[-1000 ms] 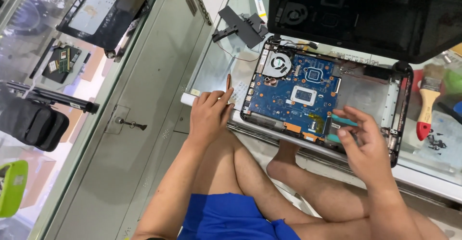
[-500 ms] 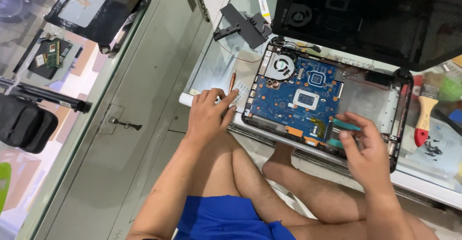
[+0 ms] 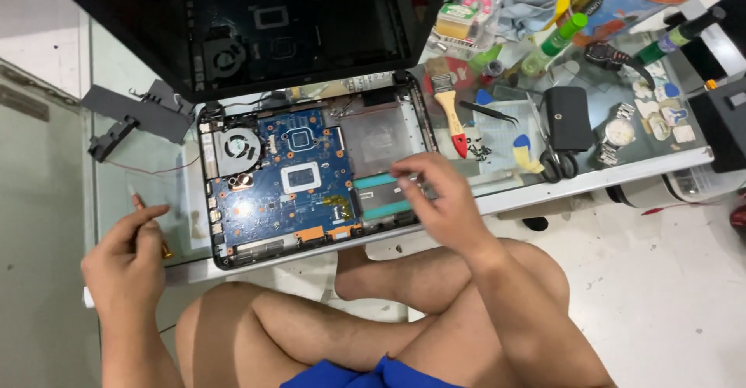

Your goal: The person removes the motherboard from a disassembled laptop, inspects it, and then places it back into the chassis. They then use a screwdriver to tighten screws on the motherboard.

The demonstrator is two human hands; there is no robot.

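Observation:
An opened laptop base (image 3: pixel 311 240) lies on a glass table, its blue motherboard (image 3: pixel 284 182) and fan (image 3: pixel 237 148) exposed, with the dark screen lid (image 3: pixel 256 22) raised behind. My right hand (image 3: pixel 439 201) hovers over the base's right part, fingertips touching the green memory modules (image 3: pixel 377 194). My left hand (image 3: pixel 128 260) rests left of the laptop at the table's edge, curled around a thin stick-like tool with an orange part (image 3: pixel 151 228).
A red-handled brush (image 3: pixel 449 112), black tweezers (image 3: pixel 489 112), scissors (image 3: pixel 548 159), a black case (image 3: pixel 569 116), a wristwatch (image 3: pixel 618 135), bottles and tape rolls crowd the table's right. Two dark plastic parts (image 3: pixel 128 116) lie at left. My crossed legs sit below the table edge.
The view has swung right, bringing the cluttered right side of the table into sight. My left hand has drawn back from the laptop's corner toward the table edge. The right hand stays on the memory area.

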